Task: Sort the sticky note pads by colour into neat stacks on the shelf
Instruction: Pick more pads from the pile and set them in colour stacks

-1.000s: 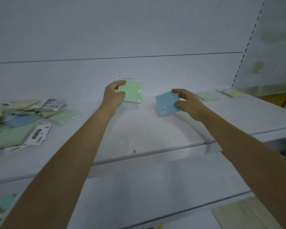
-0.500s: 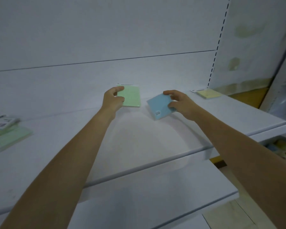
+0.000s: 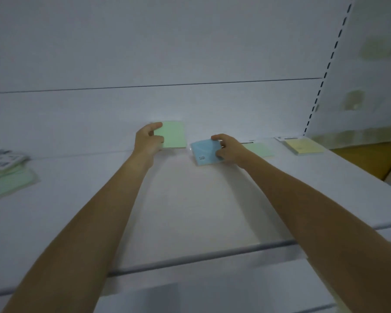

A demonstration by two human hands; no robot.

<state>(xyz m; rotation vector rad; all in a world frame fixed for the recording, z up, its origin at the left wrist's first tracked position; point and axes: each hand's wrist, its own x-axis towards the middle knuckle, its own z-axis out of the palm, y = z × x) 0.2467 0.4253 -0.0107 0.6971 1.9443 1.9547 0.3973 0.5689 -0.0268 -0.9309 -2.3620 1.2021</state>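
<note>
Light-green square sticky note pad is at the back of the white flat shelf, its left edge gripped by the left hand. Can't tell if it touches down. At its 3 o'clock, the right hand pinches a tilted pale-blue film-wrapped pad. A flat green pad and a yellow pad lie further toward 3 o'clock.

Risks:
- The edge pinch on slick wrap slips and the blue pad lands skewed.
- Green ends up split across two spots.
</note>
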